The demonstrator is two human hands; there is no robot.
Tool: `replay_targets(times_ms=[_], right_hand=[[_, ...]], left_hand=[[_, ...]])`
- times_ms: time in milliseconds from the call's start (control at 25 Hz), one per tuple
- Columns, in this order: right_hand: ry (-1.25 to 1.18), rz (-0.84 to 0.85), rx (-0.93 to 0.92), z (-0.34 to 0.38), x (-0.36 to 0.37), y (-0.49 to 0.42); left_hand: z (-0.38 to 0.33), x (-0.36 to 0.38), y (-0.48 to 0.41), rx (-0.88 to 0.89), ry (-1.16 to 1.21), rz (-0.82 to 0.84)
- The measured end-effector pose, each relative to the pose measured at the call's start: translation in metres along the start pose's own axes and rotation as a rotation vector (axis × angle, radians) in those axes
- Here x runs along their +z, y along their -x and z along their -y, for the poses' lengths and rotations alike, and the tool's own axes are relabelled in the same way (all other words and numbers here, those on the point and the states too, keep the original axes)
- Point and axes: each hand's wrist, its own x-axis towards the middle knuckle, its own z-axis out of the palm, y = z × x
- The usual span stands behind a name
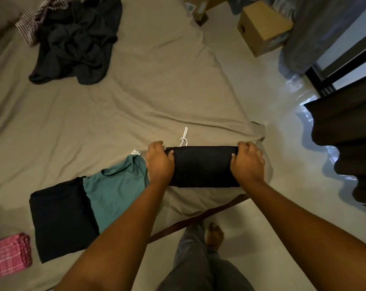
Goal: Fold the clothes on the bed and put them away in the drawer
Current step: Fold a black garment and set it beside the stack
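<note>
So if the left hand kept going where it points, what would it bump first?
The left hand, gripping the black garment, would probably meet only bare bed sheet; the white drawstring lies just right of that line.

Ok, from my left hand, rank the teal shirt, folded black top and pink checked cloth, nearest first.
1. Teal shirt, right beside the left hand.
2. Folded black top, left of the teal one.
3. Pink checked cloth, far left.

matt beige cloth bed sheet (135,91), soft black cloth shorts (203,166), glossy pale floor (293,114), matt cardboard box (264,28)
</note>
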Motion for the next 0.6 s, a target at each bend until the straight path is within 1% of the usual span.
replay_targets(times_ms=[40, 80, 120, 160, 200, 240, 280, 320, 360, 440, 520, 600], right_hand=[[-0.064, -0.102, 0.032, 0.002, 0.003, 0.018], [-0.174, -0.146, 0.062, 0.005, 0.006, 0.037], [-0.338, -0.1, 0.133, 0.007, 0.014, 0.054], [-0.521, 0.02, 0.271, 0.011, 0.023, 0.067], [-0.701, 0.183, 0.471, 0.016, 0.032, 0.075], [-0.869, 0.32, 0.696, 0.02, 0.043, 0.078], [-1.026, 0.414, 0.901, 0.023, 0.046, 0.076], [-1.174, 0.461, 1.032, 0.025, 0.047, 0.07], [-1.281, 0.474, 1.09, 0.025, 0.049, 0.063], [-1.353, 0.431, 1.085, 0.024, 0.047, 0.047], [-1.336, 0.371, 1.092, 0.019, 0.044, 0.035], [-1.431, 0.416, 1.123, 0.015, 0.042, 0.03]], left_hand=[[0.003, 0.003, 0.015, -0.128, 0.075, -0.075], [0.007, 0.008, 0.032, -0.273, 0.143, -0.107], [0.014, 0.018, 0.048, -0.433, 0.195, -0.083], [0.021, 0.028, 0.06, -0.606, 0.233, -0.013], [0.026, 0.038, 0.069, -0.778, 0.294, 0.072], [0.027, 0.044, 0.072, -0.926, 0.408, 0.142], [0.025, 0.046, 0.072, -1.017, 0.558, 0.178], [0.02, 0.046, 0.069, -1.054, 0.712, 0.171], [0.016, 0.047, 0.063, -1.064, 0.844, 0.14], [0.005, 0.045, 0.048, -1.077, 1.031, 0.107], [0.004, 0.046, 0.041, -1.076, 1.127, 0.138], [0.009, 0.045, 0.042, -1.075, 1.189, 0.204]])
